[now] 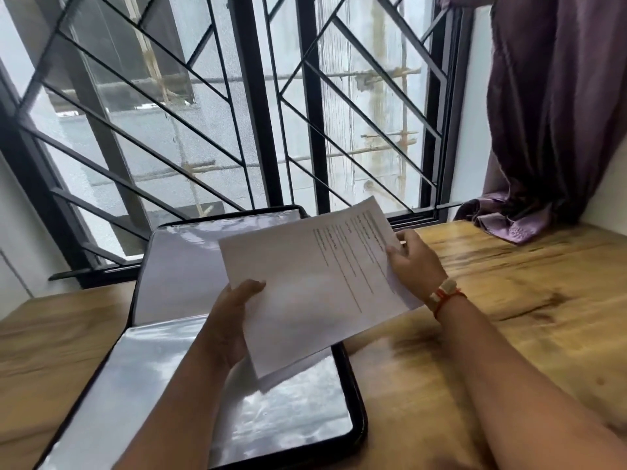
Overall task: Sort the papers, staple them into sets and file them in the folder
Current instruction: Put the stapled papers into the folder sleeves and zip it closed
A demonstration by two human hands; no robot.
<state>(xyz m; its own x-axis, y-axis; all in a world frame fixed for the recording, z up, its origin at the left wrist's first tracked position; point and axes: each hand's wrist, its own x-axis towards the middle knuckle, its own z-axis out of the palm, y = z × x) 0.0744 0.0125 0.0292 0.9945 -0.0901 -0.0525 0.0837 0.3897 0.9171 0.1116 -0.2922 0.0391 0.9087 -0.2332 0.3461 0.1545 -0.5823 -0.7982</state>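
White printed papers (pixel 319 279), faint text lines.

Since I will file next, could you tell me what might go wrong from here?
1. The left hand and the right hand pinch the papers only at the edges, above the folder. A lower sheet sticks out, so sheets may slip apart.
2. The sleeves look thin and glossy, so a corner may catch and crease on entry.
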